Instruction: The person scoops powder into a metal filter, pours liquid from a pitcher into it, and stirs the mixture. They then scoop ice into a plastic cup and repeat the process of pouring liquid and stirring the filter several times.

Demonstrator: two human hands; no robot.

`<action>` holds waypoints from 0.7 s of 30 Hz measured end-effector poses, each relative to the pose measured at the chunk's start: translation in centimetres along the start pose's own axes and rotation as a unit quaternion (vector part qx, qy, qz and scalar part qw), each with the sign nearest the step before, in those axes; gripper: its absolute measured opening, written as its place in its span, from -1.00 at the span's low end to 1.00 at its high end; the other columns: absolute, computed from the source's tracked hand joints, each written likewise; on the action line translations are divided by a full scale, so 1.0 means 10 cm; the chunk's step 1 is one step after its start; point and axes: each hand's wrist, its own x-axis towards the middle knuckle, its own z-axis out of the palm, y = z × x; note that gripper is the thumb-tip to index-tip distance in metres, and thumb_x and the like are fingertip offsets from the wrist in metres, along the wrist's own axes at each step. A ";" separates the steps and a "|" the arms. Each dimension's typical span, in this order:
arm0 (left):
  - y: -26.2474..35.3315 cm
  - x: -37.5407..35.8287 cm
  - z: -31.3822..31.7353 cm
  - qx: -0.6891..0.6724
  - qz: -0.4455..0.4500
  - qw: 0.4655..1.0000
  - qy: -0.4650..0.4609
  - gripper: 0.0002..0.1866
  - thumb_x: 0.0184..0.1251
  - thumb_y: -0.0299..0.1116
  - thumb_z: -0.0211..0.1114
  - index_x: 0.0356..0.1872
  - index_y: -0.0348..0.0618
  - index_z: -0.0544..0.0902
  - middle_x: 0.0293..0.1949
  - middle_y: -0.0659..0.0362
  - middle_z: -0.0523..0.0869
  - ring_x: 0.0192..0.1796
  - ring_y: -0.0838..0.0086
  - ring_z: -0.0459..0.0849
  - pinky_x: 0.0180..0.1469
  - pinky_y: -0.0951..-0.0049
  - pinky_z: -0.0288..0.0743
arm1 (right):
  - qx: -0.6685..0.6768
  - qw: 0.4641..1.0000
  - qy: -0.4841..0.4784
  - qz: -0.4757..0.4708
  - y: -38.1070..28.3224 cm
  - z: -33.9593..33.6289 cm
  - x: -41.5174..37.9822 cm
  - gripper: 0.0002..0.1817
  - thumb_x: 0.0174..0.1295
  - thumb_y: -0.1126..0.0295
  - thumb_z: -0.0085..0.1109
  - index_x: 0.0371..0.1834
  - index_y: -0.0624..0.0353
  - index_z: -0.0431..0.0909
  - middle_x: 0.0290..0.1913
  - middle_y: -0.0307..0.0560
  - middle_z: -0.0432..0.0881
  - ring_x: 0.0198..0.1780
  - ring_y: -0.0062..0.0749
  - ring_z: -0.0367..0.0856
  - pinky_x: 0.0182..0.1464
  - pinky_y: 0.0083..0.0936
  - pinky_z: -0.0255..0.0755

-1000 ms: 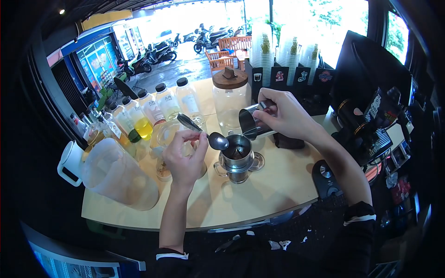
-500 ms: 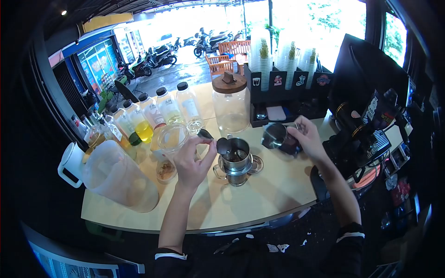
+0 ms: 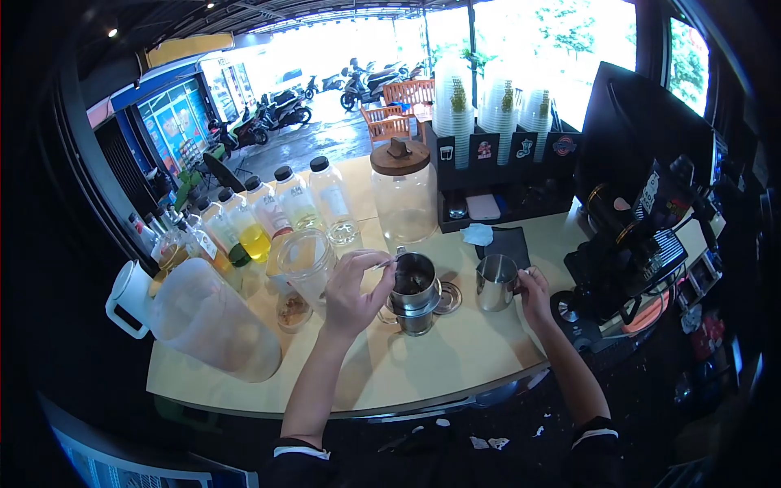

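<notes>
- Right, I have the left hand [image 3: 351,289] near the centre of the frame, thumb and fingers pinched on the spoon [image 3: 385,263] at the filter's left rim.
- The filter [image 3: 414,301] stands upright just right of centre, with something dark inside. The spoon's bowl is hidden from me, so I cannot tell whether it dips in or only hangs over.
- My right hand [image 3: 533,294], right of centre, is wrapped on the handle of the pitcher [image 3: 495,285], well apart from the left. The pitcher is upright; from here I cannot tell whether its base touches the counter [image 3: 455,358].
- I judge the step in hand to be spoon work at the filter, with the pitcher held off to the side.
- The next move, to my mind, calls for a light left wrist: the spoon clear of the rim, no sideways push on the tall filter.
- For the right, I would want the pitcher level and fully seated before loosening any finger.
- I would mind the lid [image 3: 448,298], flat just right of the filter, and the tub [image 3: 305,260] beside my left knuckles.
</notes>
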 end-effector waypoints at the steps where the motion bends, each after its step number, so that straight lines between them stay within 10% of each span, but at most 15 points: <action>1: 0.00 0.01 0.00 -0.001 0.001 1.000 -0.001 -0.75 0.07 -0.56 0.41 -0.23 -0.15 0.58 -0.32 0.16 0.71 -0.23 0.31 0.70 -0.14 0.37 0.54 | 0.001 1.000 0.011 0.000 0.03 -0.02 -0.02 -0.83 0.38 0.41 0.05 -0.40 0.08 0.34 -0.47 -0.32 0.44 -0.36 -0.63 0.47 -0.28 -0.64 0.31; 8: 0.04 0.09 0.00 0.009 0.072 0.997 -0.014 -0.73 0.06 -0.57 0.41 -0.22 -0.14 0.56 -0.32 0.17 0.70 -0.23 0.31 0.69 -0.09 0.33 0.54 | -0.241 0.970 -0.012 -0.032 -0.09 -0.21 0.08 -0.91 0.31 0.45 0.12 -0.22 0.20 0.42 -0.26 -0.18 0.54 -0.28 -0.57 0.50 -0.15 -0.58 0.38; 10: 0.09 0.13 0.01 0.002 0.084 0.996 -0.018 -0.73 0.06 -0.57 0.41 -0.22 -0.14 0.57 -0.32 0.17 0.70 -0.22 0.30 0.68 -0.09 0.32 0.54 | -0.488 0.815 -0.036 -0.311 -0.64 0.30 -0.04 -0.69 0.21 0.51 0.22 0.01 0.26 0.45 -0.05 -0.10 0.53 -0.29 -0.57 0.48 -0.11 -0.59 0.40; 15: 0.10 0.17 0.09 0.005 0.124 0.988 -0.091 -0.73 0.07 -0.56 0.41 -0.19 -0.14 0.59 -0.28 0.17 0.68 -0.17 0.27 0.66 0.00 0.28 0.52 | -0.340 0.877 -0.228 -0.251 -1.44 1.45 -0.42 -0.43 0.11 0.56 0.28 0.25 0.17 0.43 0.11 -0.07 0.52 -0.24 -0.51 0.49 -0.16 -0.63 0.41; 21: 0.10 0.12 0.05 0.029 0.090 0.992 -0.087 -0.64 0.03 -0.49 0.43 -0.11 -0.17 0.55 -0.19 0.09 0.67 -0.10 0.24 0.66 0.16 0.18 0.46 | -0.344 0.772 -0.357 -0.398 -1.40 1.83 -0.30 -0.56 0.13 0.61 0.22 0.14 0.21 0.51 0.07 0.01 0.61 -0.09 -0.29 0.66 -0.08 -0.42 0.55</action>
